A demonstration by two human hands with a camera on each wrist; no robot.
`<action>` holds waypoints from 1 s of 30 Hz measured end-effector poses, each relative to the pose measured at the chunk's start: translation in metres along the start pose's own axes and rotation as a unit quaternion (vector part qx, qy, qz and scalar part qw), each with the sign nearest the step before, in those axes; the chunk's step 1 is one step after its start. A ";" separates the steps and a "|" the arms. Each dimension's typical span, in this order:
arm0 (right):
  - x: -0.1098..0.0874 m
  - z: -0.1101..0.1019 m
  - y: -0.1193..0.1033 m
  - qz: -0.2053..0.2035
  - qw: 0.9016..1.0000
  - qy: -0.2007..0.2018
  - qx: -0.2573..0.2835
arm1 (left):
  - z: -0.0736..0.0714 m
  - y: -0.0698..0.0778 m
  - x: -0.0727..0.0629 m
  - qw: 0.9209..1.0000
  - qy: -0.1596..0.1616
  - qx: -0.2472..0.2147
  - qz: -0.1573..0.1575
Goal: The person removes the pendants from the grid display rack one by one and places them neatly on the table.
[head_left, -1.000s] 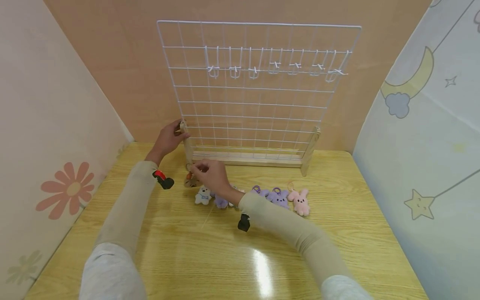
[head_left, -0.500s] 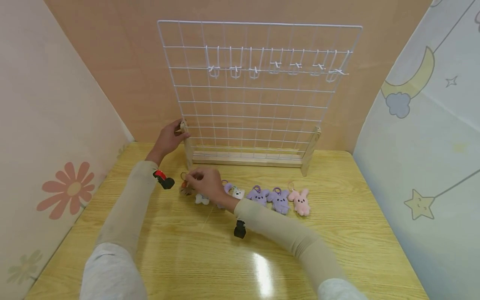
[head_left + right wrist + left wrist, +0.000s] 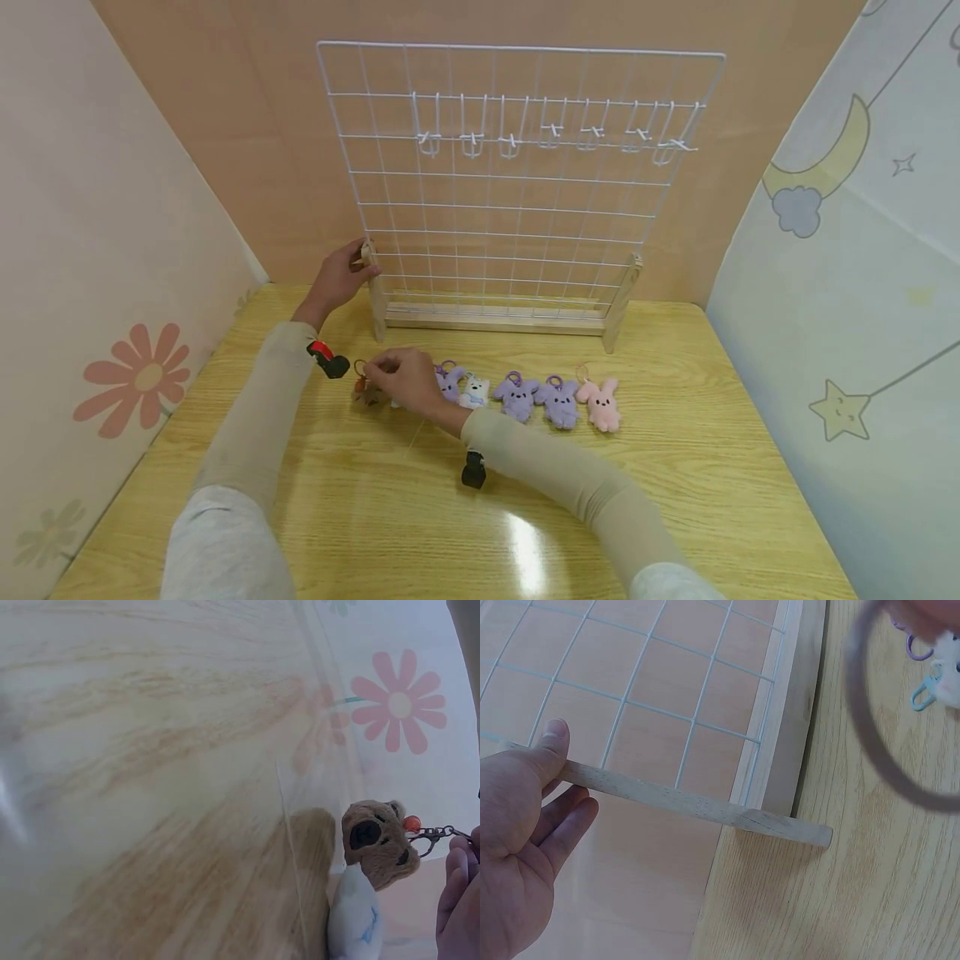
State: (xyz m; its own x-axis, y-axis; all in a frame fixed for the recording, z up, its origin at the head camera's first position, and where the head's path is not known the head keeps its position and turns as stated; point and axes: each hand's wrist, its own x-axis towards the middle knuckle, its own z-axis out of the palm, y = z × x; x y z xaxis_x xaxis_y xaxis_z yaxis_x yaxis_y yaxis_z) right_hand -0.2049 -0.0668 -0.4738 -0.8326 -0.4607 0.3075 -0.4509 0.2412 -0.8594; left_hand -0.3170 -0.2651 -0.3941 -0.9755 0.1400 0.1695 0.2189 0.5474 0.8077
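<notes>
My left hand (image 3: 335,279) grips the left wooden upright (image 3: 660,796) of the wire grid rack, thumb (image 3: 555,735) on one side and fingers on the other. My right hand (image 3: 408,379) pinches the ring end of a brown plush bear keychain (image 3: 381,844), whose chain and orange bead show in the right wrist view. Its large brown ring (image 3: 877,750) is blurred at the top of the left wrist view. A white plush keychain (image 3: 354,919) lies close beside the bear, mostly hidden behind my right hand in the head view.
To the right lie purple plush keychains (image 3: 517,400), a white plush bear (image 3: 474,392) and a pink rabbit (image 3: 602,406) in a row on the wooden table (image 3: 420,517). White hooks (image 3: 510,143) line the upper grid (image 3: 487,177). Patterned walls (image 3: 142,250) stand at both sides.
My right hand has moved left and nearer the person, bringing the bear keychain away from the rack's left foot. Purple and white plushes came into fuller view. My left hand stays put.
</notes>
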 end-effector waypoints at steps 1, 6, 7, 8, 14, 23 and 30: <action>0.000 0.001 0.001 0.000 1.000 0.001 -0.001 | 0.000 0.000 0.000 1.000 0.000 0.000 0.000; 0.001 0.003 0.005 0.002 1.000 0.004 0.009 | -0.001 0.000 0.000 1.000 0.000 0.003 0.002; 0.002 0.003 0.006 0.005 1.000 0.006 0.010 | -0.001 0.001 0.000 1.000 0.000 0.002 0.002; 0.003 0.003 0.006 0.009 1.000 0.007 0.011 | -0.001 0.001 -0.001 1.000 0.001 0.002 0.003; 0.007 0.001 0.011 0.029 0.999 0.018 0.000 | 0.000 0.001 0.000 1.000 0.000 -0.003 0.005; 0.013 -0.006 0.018 0.034 0.998 0.022 -0.038 | 0.000 0.000 0.001 1.000 0.000 0.008 0.004; 0.020 -0.009 0.030 0.024 0.997 0.002 -0.068 | 0.000 0.003 -0.001 1.000 -0.002 0.006 0.003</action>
State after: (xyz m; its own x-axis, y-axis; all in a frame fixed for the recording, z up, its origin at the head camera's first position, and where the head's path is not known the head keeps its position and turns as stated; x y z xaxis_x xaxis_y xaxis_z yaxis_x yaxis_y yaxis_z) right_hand -0.2377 -0.0613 -0.4903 -0.8555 -0.4419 0.2698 -0.4498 0.3765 -0.8099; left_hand -0.3156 -0.2640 -0.3921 -0.9742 0.1458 0.1721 0.2246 0.5566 0.7998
